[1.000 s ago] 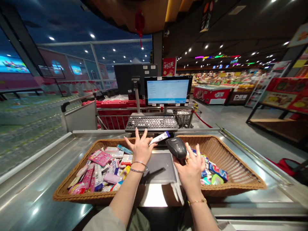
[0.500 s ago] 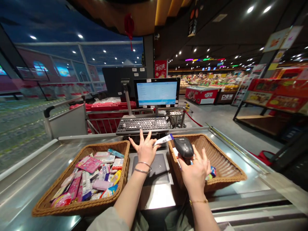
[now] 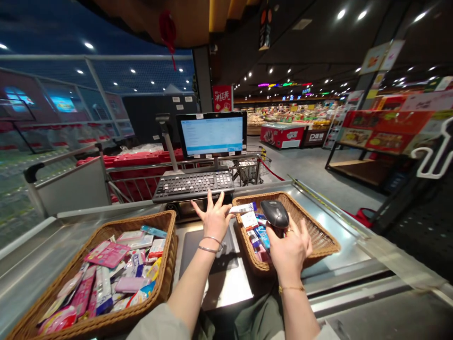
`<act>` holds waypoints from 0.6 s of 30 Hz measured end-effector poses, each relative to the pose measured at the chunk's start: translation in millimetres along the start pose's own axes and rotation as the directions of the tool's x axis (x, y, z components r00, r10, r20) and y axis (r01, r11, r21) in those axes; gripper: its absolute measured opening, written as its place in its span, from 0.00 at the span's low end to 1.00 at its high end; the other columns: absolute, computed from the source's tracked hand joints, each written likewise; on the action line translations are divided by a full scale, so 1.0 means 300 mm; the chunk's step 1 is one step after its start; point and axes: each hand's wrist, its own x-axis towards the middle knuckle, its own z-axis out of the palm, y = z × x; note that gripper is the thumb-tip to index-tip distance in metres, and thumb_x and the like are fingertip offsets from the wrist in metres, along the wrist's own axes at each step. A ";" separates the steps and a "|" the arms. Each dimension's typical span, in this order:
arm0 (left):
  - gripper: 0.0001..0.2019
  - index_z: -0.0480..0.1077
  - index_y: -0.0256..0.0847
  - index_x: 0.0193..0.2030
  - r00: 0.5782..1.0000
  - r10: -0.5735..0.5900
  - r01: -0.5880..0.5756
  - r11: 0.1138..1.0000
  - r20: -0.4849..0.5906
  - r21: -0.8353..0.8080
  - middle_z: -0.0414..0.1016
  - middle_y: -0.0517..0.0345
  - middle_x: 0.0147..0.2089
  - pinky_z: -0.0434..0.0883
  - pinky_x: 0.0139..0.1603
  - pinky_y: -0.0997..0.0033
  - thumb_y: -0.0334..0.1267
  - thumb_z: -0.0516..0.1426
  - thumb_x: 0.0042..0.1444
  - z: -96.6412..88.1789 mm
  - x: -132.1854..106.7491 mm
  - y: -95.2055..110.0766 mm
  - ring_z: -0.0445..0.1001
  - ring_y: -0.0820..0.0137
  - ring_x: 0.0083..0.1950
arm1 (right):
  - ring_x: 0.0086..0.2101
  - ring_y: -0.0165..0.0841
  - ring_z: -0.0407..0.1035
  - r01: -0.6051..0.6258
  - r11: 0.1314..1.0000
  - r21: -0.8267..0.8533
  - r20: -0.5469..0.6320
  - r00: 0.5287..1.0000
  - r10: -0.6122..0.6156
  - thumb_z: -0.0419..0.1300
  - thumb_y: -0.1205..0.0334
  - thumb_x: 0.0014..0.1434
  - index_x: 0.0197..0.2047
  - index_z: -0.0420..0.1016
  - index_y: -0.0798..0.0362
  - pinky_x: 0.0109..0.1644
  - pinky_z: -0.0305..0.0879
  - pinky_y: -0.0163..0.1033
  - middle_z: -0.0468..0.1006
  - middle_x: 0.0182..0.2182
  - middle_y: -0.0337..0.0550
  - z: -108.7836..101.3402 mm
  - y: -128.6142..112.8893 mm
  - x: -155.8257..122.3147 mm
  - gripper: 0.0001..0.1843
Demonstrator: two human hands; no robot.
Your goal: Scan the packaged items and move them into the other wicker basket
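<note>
My left hand (image 3: 214, 221) pinches a slim white-and-blue packet (image 3: 244, 208) between thumb and a finger, with the other fingers spread. The packet is held over the left rim of the right wicker basket (image 3: 318, 233). In my right hand (image 3: 290, 245) is a black handheld barcode scanner (image 3: 275, 214), held above the same basket with its head close to the packet's blue end. Several small packs lie in that basket, among them a blue pack (image 3: 262, 235). The left wicker basket (image 3: 171, 255) is well filled with mixed small packages, including a pink packet (image 3: 107, 253).
A keyboard (image 3: 193, 183) and a lit monitor (image 3: 212, 136) stand just beyond my hands. Between the baskets lies a dark flat panel (image 3: 191, 250) in the metal counter (image 3: 357, 262). Shopping carts and a metal barrier are behind the screen.
The view has turned right, so baskets and screen sit further left. Both hands have shifted right relative to the right basket, bringing the packet over its rim. Both grips are unchanged.
</note>
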 end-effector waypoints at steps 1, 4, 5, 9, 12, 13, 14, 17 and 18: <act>0.07 0.77 0.54 0.41 1.000 0.013 -0.013 1.000 0.008 0.002 0.66 0.60 0.66 0.19 0.61 0.23 0.43 0.62 0.56 0.007 0.002 0.004 0.44 0.49 0.74 | 0.63 0.51 0.53 -0.008 1.000 -0.005 -0.005 1.000 0.008 0.58 0.49 0.53 0.42 0.79 0.55 0.64 0.41 0.60 0.74 0.54 0.54 0.000 0.007 0.004 0.20; 0.07 0.77 0.54 0.41 0.998 0.054 -0.054 0.998 0.026 0.013 0.65 0.61 0.67 0.19 0.60 0.22 0.43 0.62 0.54 0.027 0.008 0.012 0.43 0.48 0.74 | 0.63 0.50 0.54 -0.034 0.999 -0.016 -0.020 0.999 0.033 0.60 0.49 0.52 0.43 0.78 0.53 0.64 0.42 0.59 0.75 0.54 0.52 0.004 0.031 0.017 0.20; 0.07 0.77 0.55 0.41 0.997 0.067 -0.067 0.998 0.031 0.015 0.64 0.61 0.67 0.19 0.60 0.22 0.43 0.62 0.54 0.034 0.009 0.015 0.42 0.49 0.74 | 0.63 0.49 0.54 -0.041 0.999 -0.021 -0.025 0.999 0.041 0.60 0.49 0.52 0.44 0.78 0.53 0.64 0.42 0.59 0.75 0.54 0.51 0.005 0.039 0.021 0.20; 0.08 0.77 0.56 0.42 0.990 0.126 -0.127 0.992 0.059 0.017 0.63 0.62 0.67 0.20 0.61 0.22 0.42 0.62 0.55 0.060 0.014 0.029 0.42 0.49 0.75 | 0.62 0.49 0.55 -0.060 0.997 -0.044 -0.042 0.997 0.058 0.59 0.47 0.53 0.43 0.79 0.53 0.63 0.43 0.58 0.76 0.52 0.53 0.005 0.063 0.034 0.21; 0.08 0.77 0.57 0.42 0.982 0.169 -0.171 0.985 0.080 0.011 0.63 0.62 0.68 0.22 0.61 0.20 0.41 0.62 0.55 0.075 0.018 0.042 0.42 0.48 0.74 | 0.62 0.50 0.55 -0.077 0.995 -0.063 -0.043 0.996 0.075 0.59 0.45 0.54 0.43 0.79 0.53 0.63 0.43 0.58 0.76 0.53 0.53 0.003 0.079 0.042 0.22; 0.08 0.77 0.57 0.42 0.979 0.183 -0.184 0.983 0.088 0.009 0.63 0.62 0.67 0.22 0.60 0.20 0.41 0.62 0.55 0.078 0.020 0.047 0.42 0.48 0.74 | 0.62 0.50 0.56 -0.087 0.994 -0.068 -0.044 0.996 0.084 0.59 0.45 0.54 0.43 0.79 0.53 0.63 0.44 0.58 0.76 0.53 0.53 0.003 0.085 0.045 0.23; 0.08 0.77 0.57 0.42 0.975 0.198 -0.200 0.980 0.096 0.006 0.64 0.62 0.67 0.23 0.60 0.19 0.40 0.62 0.55 0.080 0.022 0.051 0.43 0.47 0.74 | 0.61 0.50 0.56 -0.099 0.993 -0.071 -0.046 0.994 0.096 0.59 0.44 0.53 0.43 0.79 0.54 0.62 0.44 0.58 0.76 0.53 0.54 0.004 0.092 0.048 0.23; 0.08 0.78 0.58 0.41 0.957 0.262 -0.263 0.965 0.128 -0.004 0.65 0.62 0.67 0.24 0.61 0.19 0.40 0.63 0.54 0.086 0.027 0.064 0.44 0.47 0.74 | 0.61 0.50 0.56 -0.135 0.988 -0.072 -0.048 0.990 0.132 0.59 0.43 0.52 0.43 0.79 0.54 0.62 0.44 0.58 0.75 0.54 0.54 0.010 0.114 0.057 0.25; 0.09 0.78 0.58 0.41 0.946 0.294 -0.295 0.955 0.140 -0.012 0.65 0.62 0.67 0.24 0.61 0.19 0.40 0.63 0.54 0.089 0.029 0.069 0.45 0.47 0.74 | 0.61 0.50 0.56 -0.147 0.987 -0.071 -0.047 0.989 0.143 0.59 0.42 0.52 0.43 0.79 0.54 0.62 0.43 0.57 0.75 0.54 0.54 0.012 0.120 0.060 0.25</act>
